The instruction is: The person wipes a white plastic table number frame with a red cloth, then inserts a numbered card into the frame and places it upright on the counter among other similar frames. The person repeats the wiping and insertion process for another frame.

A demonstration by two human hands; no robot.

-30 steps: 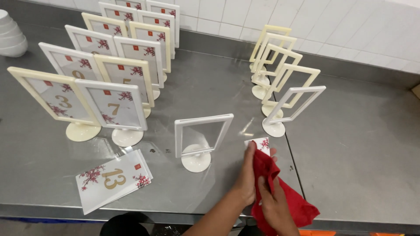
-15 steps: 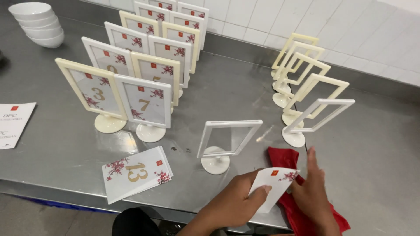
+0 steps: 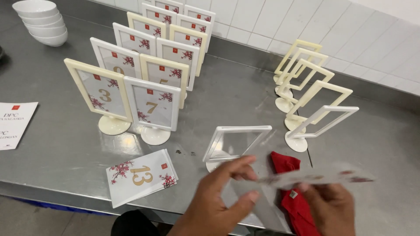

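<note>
My left hand (image 3: 221, 194) and my right hand (image 3: 330, 205) hold a flat white numbered card (image 3: 319, 176) between them, blurred and seen nearly edge-on, low over the table's front edge. Just beyond the card stands an empty white table-number frame (image 3: 236, 142), tilted. A red cloth (image 3: 293, 196) lies on the steel table under my right hand, partly hidden by it. A small stack of flowered number cards (image 3: 140, 177) lies to the left of my left hand.
Several filled number frames (image 3: 148, 78) stand in rows at the left. Several empty cream and white frames (image 3: 308, 94) line up at the right. Stacked white bowls (image 3: 41, 26) sit at the far left; a printed sheet (image 3: 15, 122) lies near the steel table's (image 3: 57, 161) front-left edge.
My right hand let go of the red cloth, which now lies on the table. Both hands took up a card and turned it flat. The view shifted right.
</note>
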